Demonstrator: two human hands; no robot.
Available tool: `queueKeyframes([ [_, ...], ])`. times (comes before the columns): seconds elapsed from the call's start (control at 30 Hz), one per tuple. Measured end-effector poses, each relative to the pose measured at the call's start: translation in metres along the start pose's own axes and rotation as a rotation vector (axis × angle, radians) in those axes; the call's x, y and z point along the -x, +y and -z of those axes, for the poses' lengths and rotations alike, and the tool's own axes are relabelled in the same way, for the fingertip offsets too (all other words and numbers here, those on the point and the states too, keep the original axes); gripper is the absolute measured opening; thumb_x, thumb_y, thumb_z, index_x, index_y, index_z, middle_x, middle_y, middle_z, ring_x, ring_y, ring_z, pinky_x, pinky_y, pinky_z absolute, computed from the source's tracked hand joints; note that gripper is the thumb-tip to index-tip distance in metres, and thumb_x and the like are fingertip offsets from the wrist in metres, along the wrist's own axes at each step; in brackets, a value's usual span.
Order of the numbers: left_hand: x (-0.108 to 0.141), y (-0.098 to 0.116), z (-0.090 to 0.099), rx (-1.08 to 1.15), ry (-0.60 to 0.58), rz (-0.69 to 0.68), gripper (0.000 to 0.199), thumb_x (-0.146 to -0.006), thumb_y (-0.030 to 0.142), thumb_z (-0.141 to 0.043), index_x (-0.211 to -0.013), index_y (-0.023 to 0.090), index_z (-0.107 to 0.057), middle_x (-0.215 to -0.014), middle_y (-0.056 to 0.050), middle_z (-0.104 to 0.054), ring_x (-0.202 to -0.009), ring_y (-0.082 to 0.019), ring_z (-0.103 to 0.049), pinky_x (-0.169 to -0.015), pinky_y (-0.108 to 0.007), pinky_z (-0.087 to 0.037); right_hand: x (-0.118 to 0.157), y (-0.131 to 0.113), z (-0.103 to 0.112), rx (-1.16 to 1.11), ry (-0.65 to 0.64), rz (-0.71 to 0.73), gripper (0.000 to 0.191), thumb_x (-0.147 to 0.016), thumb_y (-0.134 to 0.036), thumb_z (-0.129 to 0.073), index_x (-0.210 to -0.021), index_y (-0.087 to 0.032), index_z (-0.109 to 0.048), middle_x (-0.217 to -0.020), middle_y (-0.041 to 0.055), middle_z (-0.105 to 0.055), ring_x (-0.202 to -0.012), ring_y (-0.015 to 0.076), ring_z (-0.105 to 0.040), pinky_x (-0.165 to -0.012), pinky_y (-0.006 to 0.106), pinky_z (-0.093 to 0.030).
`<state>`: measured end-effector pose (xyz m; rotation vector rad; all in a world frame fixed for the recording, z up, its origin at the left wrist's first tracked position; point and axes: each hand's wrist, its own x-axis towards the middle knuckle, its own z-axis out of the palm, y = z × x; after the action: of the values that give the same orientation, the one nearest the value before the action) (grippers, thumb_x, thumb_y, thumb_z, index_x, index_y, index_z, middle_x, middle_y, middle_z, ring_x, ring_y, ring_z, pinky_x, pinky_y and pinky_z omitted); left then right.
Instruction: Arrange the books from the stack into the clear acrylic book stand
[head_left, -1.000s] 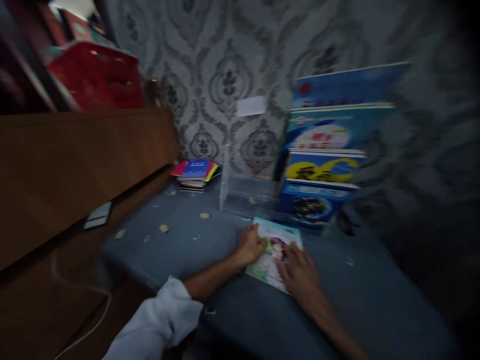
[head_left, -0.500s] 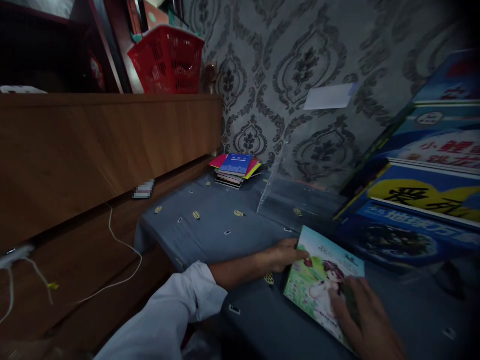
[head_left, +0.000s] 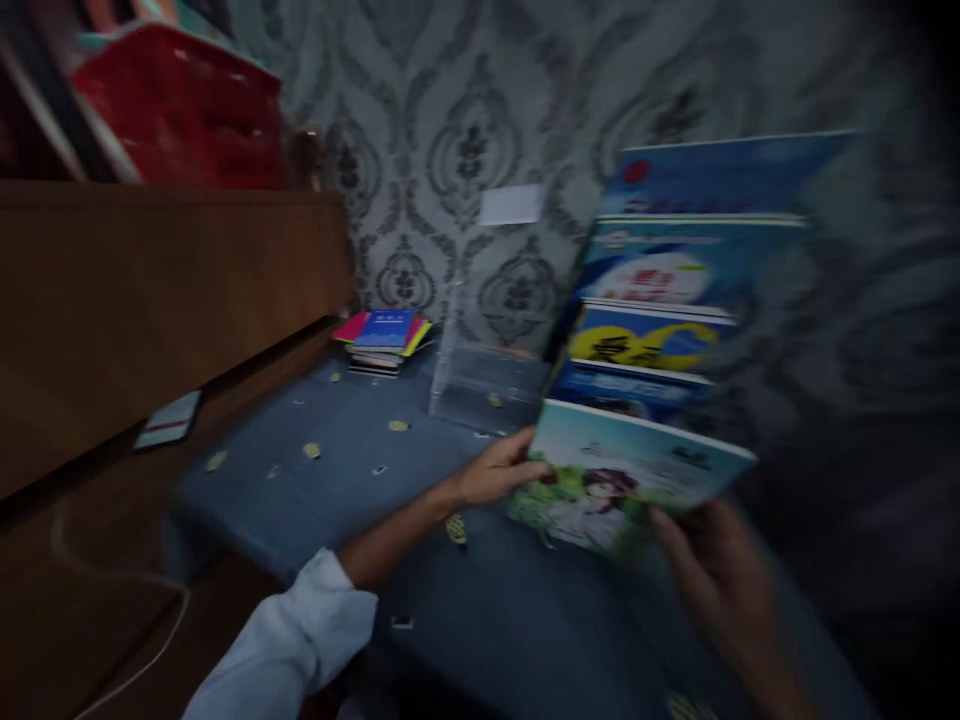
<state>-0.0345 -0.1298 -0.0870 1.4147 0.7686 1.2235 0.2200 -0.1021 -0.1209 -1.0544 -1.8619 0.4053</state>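
Observation:
A light green and blue book (head_left: 600,490) with a drawn figure on its cover is held between both hands. My left hand (head_left: 499,470) grips its left edge, thumb on the cover. At its lower right edge is my right hand (head_left: 712,560), slightly blurred, with the thumb on the front and the fingers behind. The book tilts toward me, just in front of a tiered rack of books (head_left: 645,335), and overlaps the lowest one. Left of the rack stands a clear plastic holder (head_left: 480,385).
A stack of colourful books (head_left: 386,335) lies at the far end of the cloth-covered table (head_left: 345,490). On the wooden cabinet (head_left: 165,300) sits a red basket (head_left: 195,110). A phone-like object (head_left: 169,420) and a white cable (head_left: 176,630) are at the left.
The book has risen from low over the table and turned more upright before the rack. My right hand has moved from its cover to its lower right edge. The view has swung right.

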Motion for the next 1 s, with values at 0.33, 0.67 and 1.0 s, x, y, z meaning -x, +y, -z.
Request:
queueKeyframes([
  [0.33, 0.01, 0.006, 0.006, -0.569, -0.139, -0.009, 0.05, -0.101, 0.046, -0.043, -0.143, 0.019, -0.046, -0.145, -0.01, -0.056, -0.134, -0.028, -0.052, -0.113, -0.041, -0.043, 0.023, -0.006, -0.006, -0.121, -0.041, -0.083, 0.025, -0.099, -0.046, -0.045, -0.105, -0.024, -0.056, -0.091, 0.0076, -0.068, -0.084, 0.0259, -0.066, -0.074, 0.037, -0.057],
  [0.67, -0.087, 0.054, 0.01, -1.181, 0.205, -0.349, 0.015, -0.098, 0.024, -0.047, -0.107, 0.018, -0.057, -0.108, -0.01, -0.069, -0.104, -0.027, -0.064, -0.091, -0.036, -0.049, -0.114, 0.009, 0.027, -0.011, 0.099, 0.233, 0.019, -0.099, -0.041, -0.046, -0.105, -0.024, -0.053, -0.089, 0.0051, -0.064, -0.083, 0.0243, -0.061, -0.076, 0.037, -0.048],
  [1.0, -0.11, 0.043, 0.012, -1.238, 0.223, -0.317, 0.009, -0.097, 0.022, -0.045, -0.101, 0.019, -0.053, -0.102, -0.01, -0.066, -0.097, -0.026, -0.064, -0.083, -0.035, -0.05, -0.13, 0.03, 0.021, 0.032, 0.075, 0.221, 0.019, -0.099, -0.04, -0.045, -0.104, -0.024, -0.052, -0.089, 0.0047, -0.062, -0.079, 0.0232, -0.056, -0.072, 0.035, -0.046],
])
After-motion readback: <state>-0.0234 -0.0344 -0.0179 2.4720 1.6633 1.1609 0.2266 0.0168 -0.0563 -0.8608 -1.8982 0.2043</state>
